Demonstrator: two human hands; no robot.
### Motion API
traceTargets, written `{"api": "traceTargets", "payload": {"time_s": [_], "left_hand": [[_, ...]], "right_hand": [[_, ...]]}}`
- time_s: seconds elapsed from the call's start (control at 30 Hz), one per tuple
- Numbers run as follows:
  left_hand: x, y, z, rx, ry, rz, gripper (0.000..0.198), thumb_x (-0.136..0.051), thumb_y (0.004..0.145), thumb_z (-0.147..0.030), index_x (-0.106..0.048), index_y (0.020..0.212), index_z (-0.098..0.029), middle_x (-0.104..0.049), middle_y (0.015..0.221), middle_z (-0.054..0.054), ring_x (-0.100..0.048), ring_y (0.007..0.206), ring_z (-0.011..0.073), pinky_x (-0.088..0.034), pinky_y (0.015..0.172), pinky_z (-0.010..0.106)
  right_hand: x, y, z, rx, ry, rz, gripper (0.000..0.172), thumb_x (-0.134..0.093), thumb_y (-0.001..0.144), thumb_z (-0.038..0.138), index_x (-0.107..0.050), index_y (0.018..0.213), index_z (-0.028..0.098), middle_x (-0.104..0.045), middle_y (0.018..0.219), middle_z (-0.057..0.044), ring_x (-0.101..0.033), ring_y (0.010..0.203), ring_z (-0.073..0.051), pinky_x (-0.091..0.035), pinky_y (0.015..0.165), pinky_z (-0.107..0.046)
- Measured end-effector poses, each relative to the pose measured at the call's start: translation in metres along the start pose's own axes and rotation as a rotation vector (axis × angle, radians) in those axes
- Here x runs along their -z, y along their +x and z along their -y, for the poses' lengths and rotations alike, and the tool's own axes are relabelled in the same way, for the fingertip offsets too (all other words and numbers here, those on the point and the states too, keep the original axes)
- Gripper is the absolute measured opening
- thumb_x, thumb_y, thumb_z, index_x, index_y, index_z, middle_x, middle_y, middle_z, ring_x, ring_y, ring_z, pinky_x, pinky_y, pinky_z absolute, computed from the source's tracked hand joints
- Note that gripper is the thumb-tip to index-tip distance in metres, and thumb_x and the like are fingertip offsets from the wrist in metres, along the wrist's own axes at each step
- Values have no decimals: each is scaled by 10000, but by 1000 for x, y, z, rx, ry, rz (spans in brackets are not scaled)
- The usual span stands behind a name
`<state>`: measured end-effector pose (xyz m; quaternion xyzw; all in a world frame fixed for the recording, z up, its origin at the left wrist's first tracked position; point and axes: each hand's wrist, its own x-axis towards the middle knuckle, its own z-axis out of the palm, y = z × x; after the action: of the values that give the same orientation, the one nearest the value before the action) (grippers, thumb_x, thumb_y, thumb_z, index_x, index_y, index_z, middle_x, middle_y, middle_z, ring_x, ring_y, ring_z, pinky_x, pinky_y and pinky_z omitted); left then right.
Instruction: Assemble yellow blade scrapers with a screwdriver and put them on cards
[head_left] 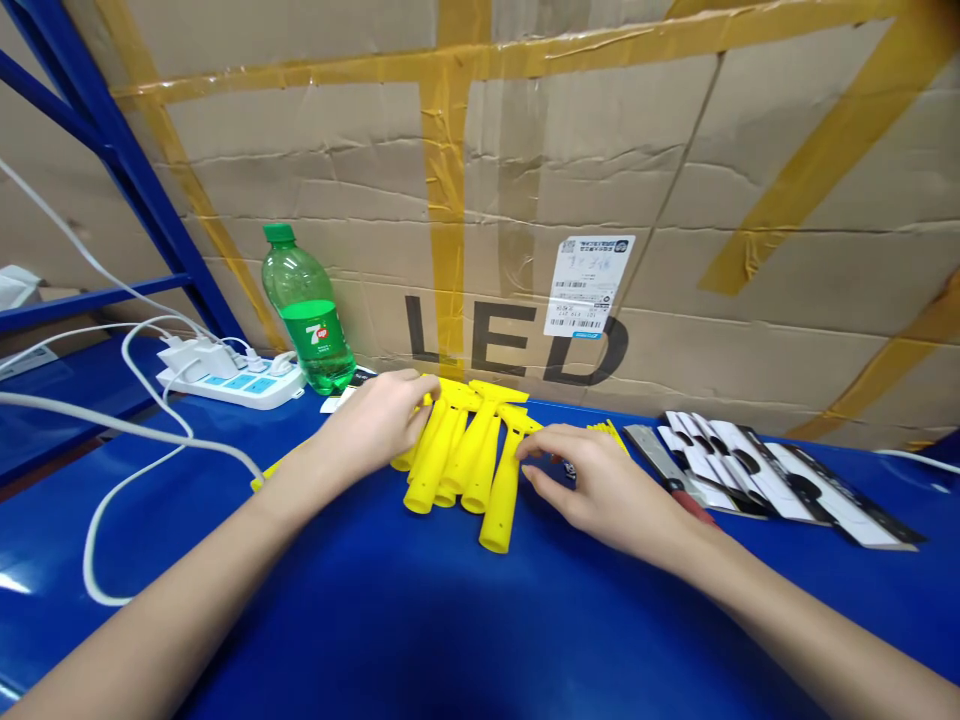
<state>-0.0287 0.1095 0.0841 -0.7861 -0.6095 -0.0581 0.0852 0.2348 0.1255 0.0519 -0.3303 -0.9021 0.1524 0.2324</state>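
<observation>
Lying between our left hand [377,420] and right hand [594,475], the yellow plastic T-shaped tools [474,440] seem to want light nudges; our right fingers are apart; whether the curled left grips one, we cannot tell.

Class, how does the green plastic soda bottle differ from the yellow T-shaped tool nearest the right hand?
The translucent green plastic bottle stands upright; the opaque yellow T-shaped plastic tool lies down. The bottle wears a printed label; the tool shows none. The bottle is capped, while the tool's handle end is open. Both rest on the blue table.
</observation>
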Motion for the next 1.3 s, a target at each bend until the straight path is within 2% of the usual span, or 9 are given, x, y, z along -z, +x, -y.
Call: {"api": "traceTargets", "payload": {"time_s": [0.2, 0.37, 0.53, 0.57, 0.67, 0.77, 0.97, 1.17, 1.3], "left_hand": [[-3, 16, -58, -13, -32, 25, 332, -525, 930, -402, -610, 1160, -177, -743, 1019, 135, -707, 938, 333, -534, 764, 404], [-8, 32, -68, 69, 21, 33, 367, -594, 846, -312, -579, 1180, -163, -741, 935, 146, -719, 872, 356, -521, 691, 397], [3, 34, -79, 114, 30, -44, 335, -528, 892, -339, -527, 1176, -162, -718, 845, 110, -706, 801, 332, -476, 649, 380], [6, 33, -83, 100, 17, -68, 322, -516, 900, -341, -517, 1175, -173, -712, 831, 91, -699, 778, 316, -462, 634, 368], [15, 26, -98, -79, -72, -146, 301, -554, 874, -334, -511, 1146, -212, -691, 813, 31, -664, 700, 249, -410, 591, 326], [20, 19, -113, -253, -106, -193, 250, -545, 869, -302, -522, 1103, -217, -669, 797, 12, -639, 688, 220, -395, 590, 317], [21, 18, -132, -442, -91, -145, 157, -556, 869, -267, -530, 1017, -221, -668, 772, -5, -645, 666, 211, -349, 555, 313], [17, 29, -154, -295, -287, -75, 301, -596, 903, -323, -507, 1173, -224, -702, 838, 2, -647, 695, 207, -381, 574, 297], [12, 36, -169, -339, -299, 9, 368, -559, 948, -421, -553, 1260, -225, -723, 884, 42, -671, 791, 261, -427, 635, 336]], "right_hand": [[15, -15, 3, -102, 75, -76, 142, -565, 890, 162, -692, 881, 225, -759, 875, -25, -690, 775, -204, -500, 721, -330], [26, -33, 1, -157, 162, -98, 137, -569, 889, 166, -693, 863, 218, -758, 861, -3, -685, 773, -172, -500, 740, -301], [32, -46, -10, -250, 272, -170, 89, -599, 897, 248, -680, 871, 221, -758, 874, -28, -704, 823, -198, -522, 753, -327], [34, -47, -13, -318, 351, -205, 88, -629, 894, 297, -668, 913, 220, -755, 855, -35, -710, 815, -207, -535, 737, -331], [40, -52, -23, -566, 733, -370, 395, -713, 852, 475, -590, 1137, 230, -758, 839, -42, -733, 787, -224, -588, 689, -336], [50, -62, -32, -660, 1054, -451, 535, -741, 830, 538, -576, 1230, 224, -781, 951, -73, -753, 845, -207, -611, 776, -315], [61, -92, -48, -619, 1181, -342, 390, -857, 753, 382, -714, 1048, 170, -787, 810, -58, -739, 724, -135, -586, 716, -217], [67, -109, -53, -561, 1113, -222, 343, -849, 751, 355, -680, 987, 172, -793, 808, -58, -742, 748, -147, -578, 714, -237], [78, -113, -59, -533, 870, -124, 267, -777, 800, 369, -680, 928, 156, -770, 746, -54, -723, 692, -162, -559, 664, -259]]}}
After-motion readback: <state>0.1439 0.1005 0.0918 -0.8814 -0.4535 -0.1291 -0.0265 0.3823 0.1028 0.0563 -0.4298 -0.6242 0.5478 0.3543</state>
